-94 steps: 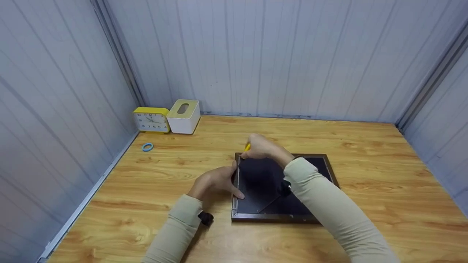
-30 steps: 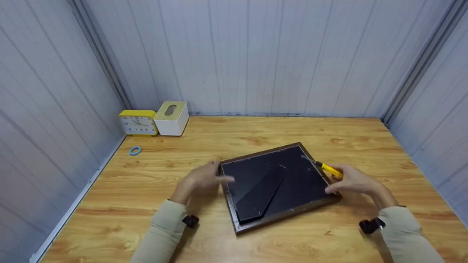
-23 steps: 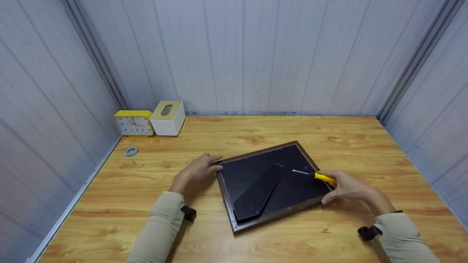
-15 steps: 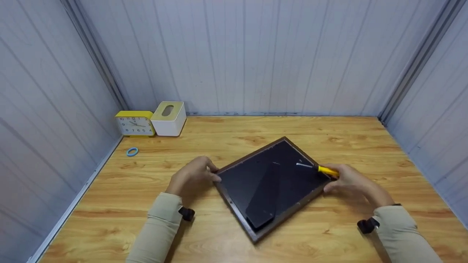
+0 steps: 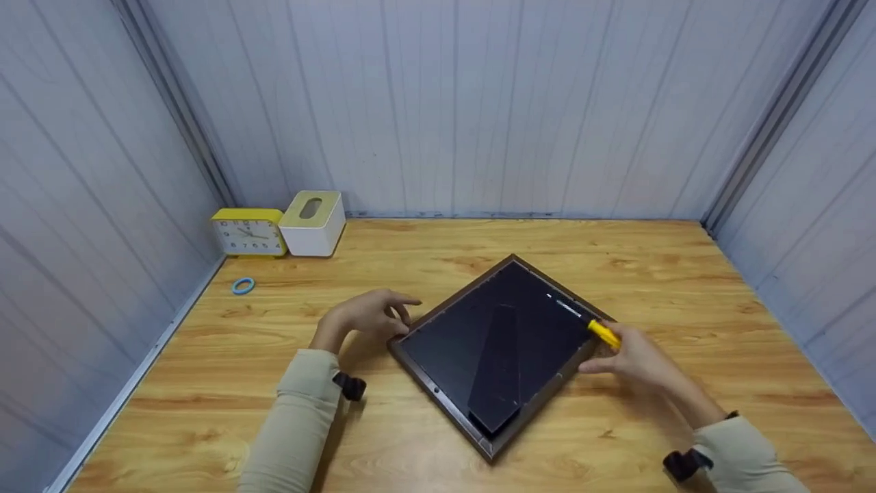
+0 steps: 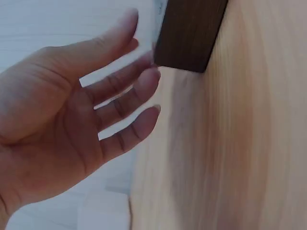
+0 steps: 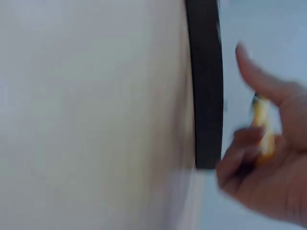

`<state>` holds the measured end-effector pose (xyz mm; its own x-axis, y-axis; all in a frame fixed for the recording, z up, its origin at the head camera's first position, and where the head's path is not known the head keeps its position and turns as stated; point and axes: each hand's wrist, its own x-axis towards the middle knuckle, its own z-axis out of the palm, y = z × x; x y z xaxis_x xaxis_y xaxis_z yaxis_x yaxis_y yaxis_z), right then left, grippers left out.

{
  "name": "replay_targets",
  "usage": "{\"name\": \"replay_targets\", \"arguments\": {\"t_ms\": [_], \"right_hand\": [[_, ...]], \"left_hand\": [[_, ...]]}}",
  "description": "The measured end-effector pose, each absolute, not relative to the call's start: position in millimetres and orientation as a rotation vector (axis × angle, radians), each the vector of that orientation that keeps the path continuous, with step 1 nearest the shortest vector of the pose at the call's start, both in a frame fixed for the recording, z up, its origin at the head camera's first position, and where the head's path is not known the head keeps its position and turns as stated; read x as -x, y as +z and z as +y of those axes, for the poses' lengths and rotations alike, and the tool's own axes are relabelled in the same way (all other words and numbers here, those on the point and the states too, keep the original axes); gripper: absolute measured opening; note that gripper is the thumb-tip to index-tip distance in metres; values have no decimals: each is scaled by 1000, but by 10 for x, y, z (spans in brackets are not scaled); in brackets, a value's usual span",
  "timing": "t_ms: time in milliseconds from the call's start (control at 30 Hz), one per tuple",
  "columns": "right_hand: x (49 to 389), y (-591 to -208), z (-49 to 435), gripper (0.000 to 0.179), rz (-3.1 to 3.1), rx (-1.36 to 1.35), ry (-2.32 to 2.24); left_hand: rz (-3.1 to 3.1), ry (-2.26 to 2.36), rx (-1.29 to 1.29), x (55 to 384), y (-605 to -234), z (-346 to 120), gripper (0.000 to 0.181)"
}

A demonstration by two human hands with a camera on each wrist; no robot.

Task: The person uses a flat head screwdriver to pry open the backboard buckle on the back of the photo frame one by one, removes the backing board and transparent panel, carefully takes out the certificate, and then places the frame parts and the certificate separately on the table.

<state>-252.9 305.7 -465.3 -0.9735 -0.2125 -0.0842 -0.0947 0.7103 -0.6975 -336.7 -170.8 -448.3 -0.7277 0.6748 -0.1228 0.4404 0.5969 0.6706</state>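
Note:
A dark brown picture frame point(image 5: 448, 346) lies back side up on the table, turned so one corner points towards me. Its black easel leg point(image 5: 496, 373) lies along the back panel. My left hand point(image 5: 373, 313) is at the left corner, fingers loosely bent; in the left wrist view the fingertips are close to the frame corner point(image 6: 187, 38), and contact is unclear. Beside the right corner, my right hand point(image 5: 636, 359) holds a yellow-handled screwdriver point(image 5: 604, 334) against its palm, shaft over the back panel. The right wrist view is blurred, with the thumb extended near the frame's edge point(image 7: 207, 86).
At the back left of the wooden table point(image 5: 650, 274) stand a yellow clock point(image 5: 250, 234) and a white tissue box point(image 5: 313, 229), side by side. In front of them lies a small blue ring point(image 5: 243, 286). Pale panel walls point(image 5: 452, 109) enclose the back and both sides.
Earlier my right hand was at the frame's far-left corner with the screwdriver; it then moved to the right side. Between both hands the frame has turned clockwise. My left fingers have since loosened.

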Motion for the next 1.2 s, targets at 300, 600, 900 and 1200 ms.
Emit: {"name": "replay_targets", "arguments": {"t_ms": [300,600,900,1200], "right_hand": [[2513,-4602,2832,134,2702,89,-952],[3041,-4546,2931,130,2629,338,-906],[3654,-4562,2989,115,2512,551,-933],[3931,-4588,2991,112,2451,593,-945]], "left_hand": [[2340,834,-862,3382,-4399,-1582,88],[2386,436,-801,3148,-4380,-1314,128],[2518,231,-623,2989,-4411,-1160,142],[2557,254,-559,2898,-4414,-1101,146]]}}
